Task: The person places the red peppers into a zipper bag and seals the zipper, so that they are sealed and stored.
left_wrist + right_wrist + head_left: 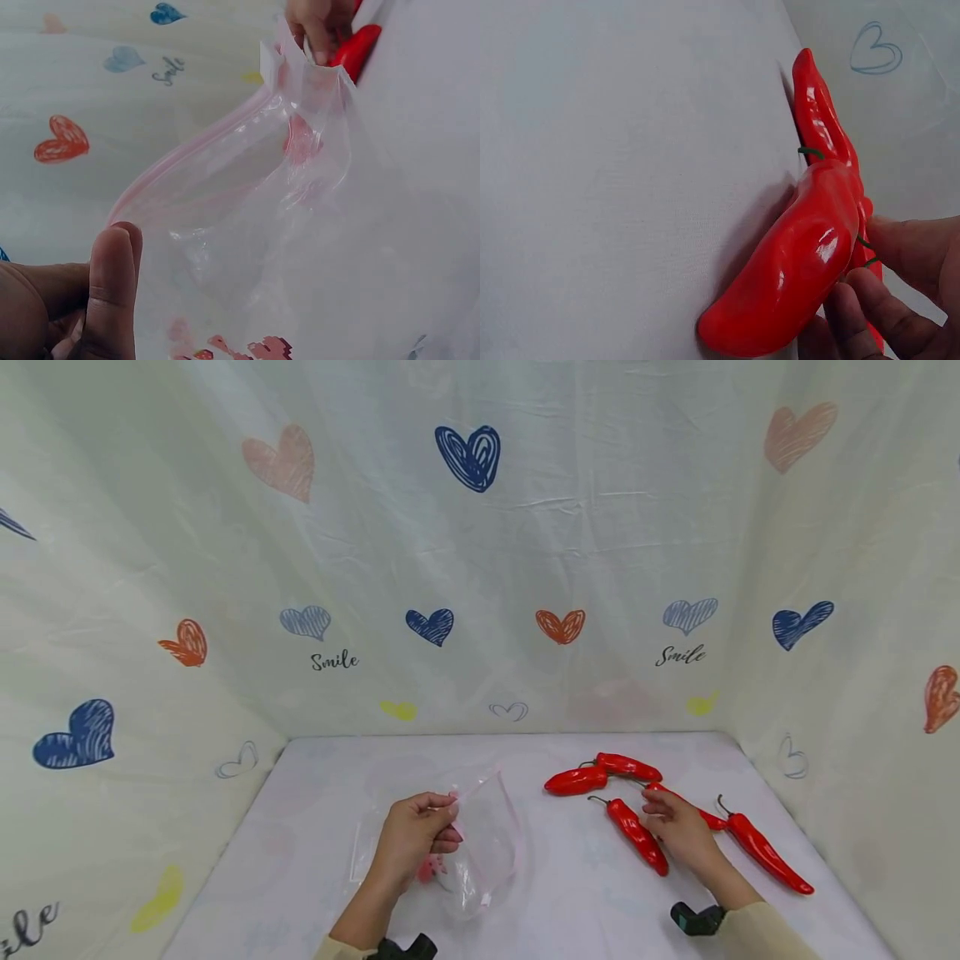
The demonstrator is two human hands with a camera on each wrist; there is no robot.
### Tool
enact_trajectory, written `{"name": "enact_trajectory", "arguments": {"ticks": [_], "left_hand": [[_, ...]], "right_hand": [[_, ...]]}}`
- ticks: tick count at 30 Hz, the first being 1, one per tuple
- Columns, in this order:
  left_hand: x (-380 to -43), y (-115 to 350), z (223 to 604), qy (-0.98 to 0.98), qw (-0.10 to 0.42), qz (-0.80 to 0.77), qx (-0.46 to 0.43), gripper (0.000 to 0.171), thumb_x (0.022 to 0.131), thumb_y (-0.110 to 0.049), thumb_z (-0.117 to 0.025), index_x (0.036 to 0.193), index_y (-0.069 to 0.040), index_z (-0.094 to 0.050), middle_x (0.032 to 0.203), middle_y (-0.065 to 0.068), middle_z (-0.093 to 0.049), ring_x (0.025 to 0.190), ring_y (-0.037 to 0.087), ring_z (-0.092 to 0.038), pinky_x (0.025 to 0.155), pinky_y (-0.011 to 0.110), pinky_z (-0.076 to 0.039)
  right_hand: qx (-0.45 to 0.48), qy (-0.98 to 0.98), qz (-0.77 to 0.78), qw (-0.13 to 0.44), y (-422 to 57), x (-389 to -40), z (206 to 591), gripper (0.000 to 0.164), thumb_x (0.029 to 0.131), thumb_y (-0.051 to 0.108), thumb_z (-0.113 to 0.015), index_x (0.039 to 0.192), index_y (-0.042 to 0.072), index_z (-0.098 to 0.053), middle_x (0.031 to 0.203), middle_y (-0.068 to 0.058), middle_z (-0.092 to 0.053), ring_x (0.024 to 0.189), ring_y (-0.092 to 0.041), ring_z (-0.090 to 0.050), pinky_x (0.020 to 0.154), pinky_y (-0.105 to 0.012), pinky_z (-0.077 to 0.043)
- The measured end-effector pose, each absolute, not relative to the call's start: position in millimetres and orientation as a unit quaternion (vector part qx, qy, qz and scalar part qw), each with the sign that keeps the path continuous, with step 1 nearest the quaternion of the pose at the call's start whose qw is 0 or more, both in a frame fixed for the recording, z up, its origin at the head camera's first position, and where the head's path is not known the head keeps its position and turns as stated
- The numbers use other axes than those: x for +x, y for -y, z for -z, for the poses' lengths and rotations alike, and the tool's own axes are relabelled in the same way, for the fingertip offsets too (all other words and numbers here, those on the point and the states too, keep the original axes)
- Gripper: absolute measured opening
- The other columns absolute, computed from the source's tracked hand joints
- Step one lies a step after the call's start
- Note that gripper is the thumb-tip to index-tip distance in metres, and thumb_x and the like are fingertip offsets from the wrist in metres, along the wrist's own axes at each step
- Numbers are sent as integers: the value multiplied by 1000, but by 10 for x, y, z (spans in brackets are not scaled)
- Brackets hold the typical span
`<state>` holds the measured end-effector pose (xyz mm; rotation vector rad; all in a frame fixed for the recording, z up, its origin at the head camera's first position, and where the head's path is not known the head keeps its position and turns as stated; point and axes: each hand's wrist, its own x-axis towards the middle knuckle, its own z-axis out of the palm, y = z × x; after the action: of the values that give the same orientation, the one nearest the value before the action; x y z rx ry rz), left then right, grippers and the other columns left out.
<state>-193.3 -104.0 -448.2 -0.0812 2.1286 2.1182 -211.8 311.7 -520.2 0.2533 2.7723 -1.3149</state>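
My left hand pinches the pink-edged mouth of a clear zip bag between thumb and fingers. In the left wrist view the bag hangs with its mouth parted and a red-pink print low on it. Among the red chili peppers on the right is my right hand. Its fingers lie beside a near pepper, and another pepper passes partly behind the hand. The right wrist view shows a large pepper against the fingertips; green stems show in the gap between thumb and index finger.
Two peppers touch farther back, one to the left and one behind it. A long pepper lies toward the table's right edge. The white table meets a heart-printed cloth wall at the back and sides.
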Motion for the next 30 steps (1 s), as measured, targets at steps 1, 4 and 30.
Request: {"name": "enact_trajectory", "arguments": {"ticks": [1,4,30], "left_hand": [[-1934,1038,4485,-707,70,-703,-26,25,100,-6,-71,117,11,-69,74,7,-72,62,12,-70,61,26,-64],[-1934,1034,4491,-708,73,-702,-26,26,100,-6,-71,118,11,-68,75,7,-72,62,12,-70,61,25,-64],[-1948,1033,4493,-727,64,-683,-29,28,101,-12,-72,119,9,-70,74,9,-72,61,14,-71,62,27,-65]], "right_hand": [[82,-900,426,36,-3111,-2136,5209,57,101,18,-69,153,3,-50,136,-26,-63,122,-41,-62,90,-42,-65],[78,-897,431,57,-3099,-2185,5222,62,99,22,-74,153,3,-50,137,-27,-62,124,-43,-60,90,-45,-65],[33,-867,481,126,-2702,-2234,5021,81,88,25,-87,157,11,-46,124,-15,-66,104,-25,-65,76,-40,-66]]}}
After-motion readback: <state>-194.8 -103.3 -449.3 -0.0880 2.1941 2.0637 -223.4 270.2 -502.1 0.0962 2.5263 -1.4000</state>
